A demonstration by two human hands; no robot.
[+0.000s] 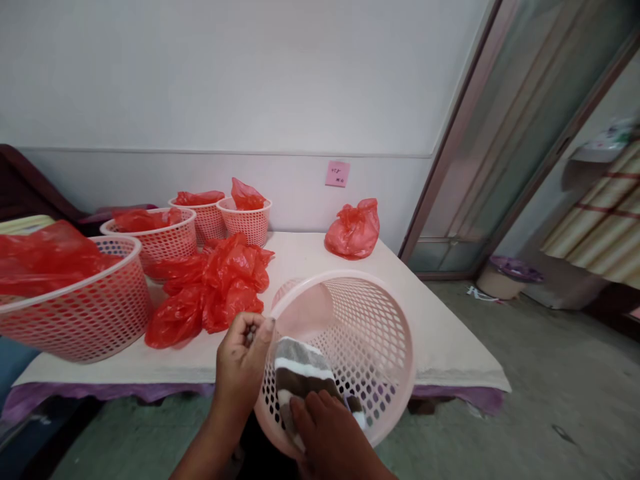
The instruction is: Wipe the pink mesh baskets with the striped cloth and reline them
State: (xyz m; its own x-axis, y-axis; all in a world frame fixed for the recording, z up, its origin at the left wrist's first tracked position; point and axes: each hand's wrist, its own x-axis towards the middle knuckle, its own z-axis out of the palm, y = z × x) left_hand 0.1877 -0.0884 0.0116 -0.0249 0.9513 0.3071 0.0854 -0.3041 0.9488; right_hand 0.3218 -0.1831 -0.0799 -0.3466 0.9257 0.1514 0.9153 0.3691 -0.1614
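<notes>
A pink perforated plastic basket is tilted toward me at the front edge of the table. My left hand is closed on its left rim, thumb and fingers pinching the edge. Inside the basket lies a soft striped cloth in grey, white and brown. My right hand reaches into the basket with fingers curled onto the cloth; its fingertips are partly hidden. Left of the basket, a heap of crumpled red plastic bags rests on the table.
Several pink baskets with red bags, including a large one, stand along the left. A tied red bag sits near the wall on the white-covered table. A pink note is on the wall. A bin stands on the floor at right.
</notes>
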